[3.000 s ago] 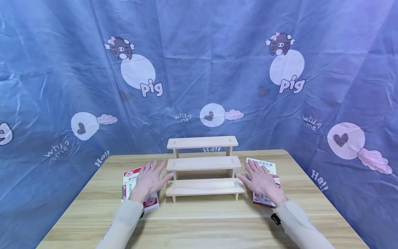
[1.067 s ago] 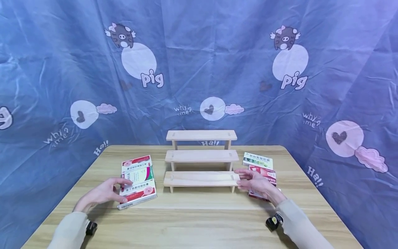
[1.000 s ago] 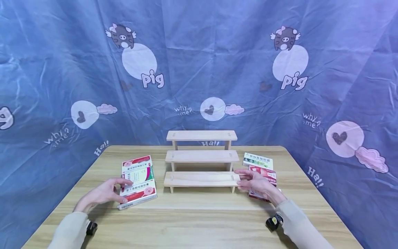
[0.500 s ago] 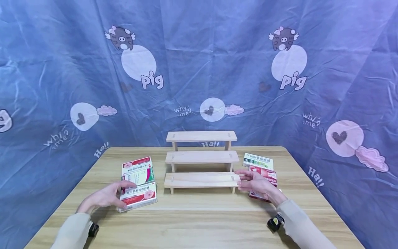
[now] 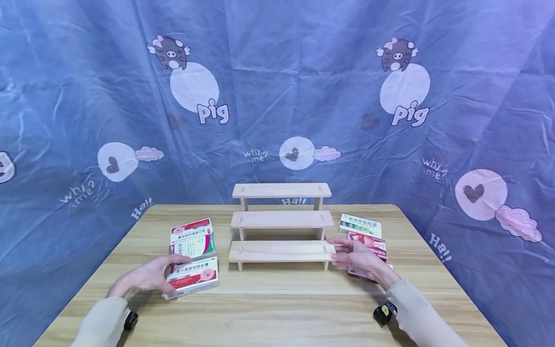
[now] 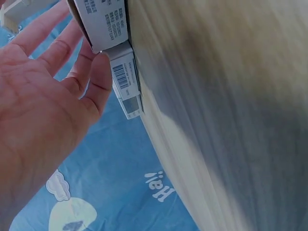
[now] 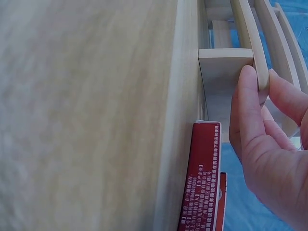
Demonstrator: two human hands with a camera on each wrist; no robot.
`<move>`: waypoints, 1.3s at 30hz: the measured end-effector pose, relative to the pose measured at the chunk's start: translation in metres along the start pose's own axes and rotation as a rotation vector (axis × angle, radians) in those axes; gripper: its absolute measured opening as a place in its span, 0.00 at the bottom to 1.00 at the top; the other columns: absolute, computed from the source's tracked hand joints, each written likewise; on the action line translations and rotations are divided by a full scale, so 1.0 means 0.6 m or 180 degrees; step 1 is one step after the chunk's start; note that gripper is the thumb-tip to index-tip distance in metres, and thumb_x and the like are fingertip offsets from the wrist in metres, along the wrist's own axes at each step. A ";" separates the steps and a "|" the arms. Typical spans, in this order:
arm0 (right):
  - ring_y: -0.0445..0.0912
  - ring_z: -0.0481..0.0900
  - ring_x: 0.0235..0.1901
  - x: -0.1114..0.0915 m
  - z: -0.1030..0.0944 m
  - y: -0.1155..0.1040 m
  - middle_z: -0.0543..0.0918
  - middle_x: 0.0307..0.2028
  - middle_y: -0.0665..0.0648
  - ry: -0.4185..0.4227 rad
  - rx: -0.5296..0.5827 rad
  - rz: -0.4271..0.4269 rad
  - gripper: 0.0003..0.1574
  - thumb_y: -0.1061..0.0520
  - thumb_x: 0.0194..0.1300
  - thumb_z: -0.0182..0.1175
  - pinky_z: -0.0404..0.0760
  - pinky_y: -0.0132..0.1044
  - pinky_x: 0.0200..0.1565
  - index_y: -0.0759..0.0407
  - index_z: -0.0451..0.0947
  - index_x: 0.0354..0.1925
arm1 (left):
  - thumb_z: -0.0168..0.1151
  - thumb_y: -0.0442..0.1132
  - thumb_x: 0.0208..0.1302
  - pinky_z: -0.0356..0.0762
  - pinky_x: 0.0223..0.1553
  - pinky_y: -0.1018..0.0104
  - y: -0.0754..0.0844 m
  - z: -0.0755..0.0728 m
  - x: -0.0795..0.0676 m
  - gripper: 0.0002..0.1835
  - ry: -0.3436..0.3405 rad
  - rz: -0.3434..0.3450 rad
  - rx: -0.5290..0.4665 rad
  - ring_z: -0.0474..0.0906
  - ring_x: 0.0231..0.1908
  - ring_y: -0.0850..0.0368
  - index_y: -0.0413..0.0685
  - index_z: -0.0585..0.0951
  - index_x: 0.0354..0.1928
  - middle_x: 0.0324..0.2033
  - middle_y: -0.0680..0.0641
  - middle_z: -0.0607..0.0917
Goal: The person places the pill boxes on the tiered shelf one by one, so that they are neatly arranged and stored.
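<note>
My left hand (image 5: 149, 275) grips a red-and-white medicine box (image 5: 195, 278) by its left end, thumb on the near side and fingers over the far side. In the left wrist view, the thumb sits at a corner of this box (image 6: 103, 24). On the right, my right hand (image 5: 360, 258) pinches the right end of the lowest step of a three-tier wooden display stand (image 5: 282, 250). The right wrist view shows the step's board (image 7: 257, 57) between thumb and fingers.
Behind the gripped box lie a green-and-white medicine box (image 5: 192, 246) and another red-and-white one (image 5: 191, 230). Beside the right hand lie a green-and-white box (image 5: 360, 226), a red box (image 5: 370, 245) and a dark red box (image 5: 357, 273). A blue curtain (image 5: 277, 111) hangs behind the table (image 5: 277, 318).
Both hands lay flat over the boxes three seconds ago; then the right took the step's end and the left the nearest box. That box has since shifted slightly towards me, away from its neighbour.
</note>
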State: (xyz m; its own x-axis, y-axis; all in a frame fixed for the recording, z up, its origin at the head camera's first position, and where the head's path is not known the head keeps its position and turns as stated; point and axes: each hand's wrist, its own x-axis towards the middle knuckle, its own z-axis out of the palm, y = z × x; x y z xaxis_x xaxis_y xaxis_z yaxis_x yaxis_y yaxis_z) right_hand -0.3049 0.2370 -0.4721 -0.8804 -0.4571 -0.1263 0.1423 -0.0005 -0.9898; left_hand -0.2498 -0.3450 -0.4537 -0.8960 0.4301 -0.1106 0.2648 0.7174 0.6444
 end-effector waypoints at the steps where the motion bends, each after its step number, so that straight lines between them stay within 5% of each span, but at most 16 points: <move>1: 0.45 0.83 0.45 0.000 0.000 -0.001 0.78 0.49 0.58 0.0004 0.0004 -0.0004 0.38 0.72 0.66 0.56 0.83 0.43 0.54 0.74 0.54 0.70 | 0.79 0.39 0.35 0.68 0.49 0.71 0.002 0.000 0.001 0.46 0.0033 -0.0013 0.0041 0.67 0.52 0.48 0.46 0.73 0.64 0.58 0.39 0.74; 11: 0.46 0.83 0.45 -0.001 -0.003 -0.008 0.79 0.49 0.58 -0.0021 -0.0044 -0.0038 0.39 0.71 0.66 0.56 0.83 0.44 0.55 0.74 0.53 0.70 | 0.76 0.41 0.36 0.72 0.51 0.59 0.027 -0.023 0.009 0.47 0.0368 0.0050 0.0312 0.70 0.53 0.46 0.44 0.71 0.65 0.60 0.34 0.74; 19: 0.46 0.82 0.46 -0.009 -0.003 -0.004 0.78 0.50 0.60 0.0053 -0.0166 -0.0036 0.40 0.70 0.65 0.59 0.83 0.44 0.54 0.73 0.55 0.70 | 0.75 0.41 0.42 0.71 0.50 0.67 0.033 -0.034 0.046 0.44 0.0492 0.0093 0.0090 0.69 0.52 0.48 0.44 0.71 0.66 0.59 0.36 0.74; 28: 0.47 0.82 0.46 0.005 0.002 -0.001 0.79 0.52 0.63 -0.0026 -0.0355 -0.0050 0.39 0.68 0.63 0.60 0.83 0.46 0.54 0.70 0.59 0.70 | 0.73 0.38 0.45 0.74 0.44 0.70 0.025 -0.041 0.046 0.43 0.0710 0.0211 -0.0318 0.73 0.47 0.51 0.43 0.69 0.68 0.55 0.35 0.76; 35: 0.47 0.83 0.47 0.007 -0.002 0.004 0.81 0.50 0.59 -0.0016 -0.0040 -0.0018 0.39 0.69 0.64 0.60 0.84 0.43 0.53 0.72 0.58 0.70 | 0.71 0.37 0.49 0.76 0.45 0.71 0.032 -0.051 0.062 0.42 0.0877 0.0431 -0.0523 0.76 0.45 0.55 0.36 0.67 0.68 0.52 0.35 0.80; 39: 0.47 0.83 0.47 0.010 -0.004 0.006 0.81 0.50 0.58 -0.0061 0.0070 -0.0045 0.38 0.70 0.65 0.58 0.83 0.43 0.54 0.73 0.57 0.70 | 0.71 0.38 0.52 0.76 0.44 0.70 0.036 -0.052 0.069 0.40 0.1104 0.0368 -0.0472 0.75 0.46 0.53 0.36 0.68 0.68 0.55 0.35 0.77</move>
State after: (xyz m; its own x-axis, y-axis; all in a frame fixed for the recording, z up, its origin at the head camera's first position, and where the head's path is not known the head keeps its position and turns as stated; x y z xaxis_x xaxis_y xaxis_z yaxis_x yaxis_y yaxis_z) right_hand -0.3107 0.2365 -0.4763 -0.8735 -0.4740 -0.1107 0.1399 -0.0267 -0.9898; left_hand -0.2924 -0.3288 -0.4210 -0.9372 0.2745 0.2149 0.3394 0.5773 0.7427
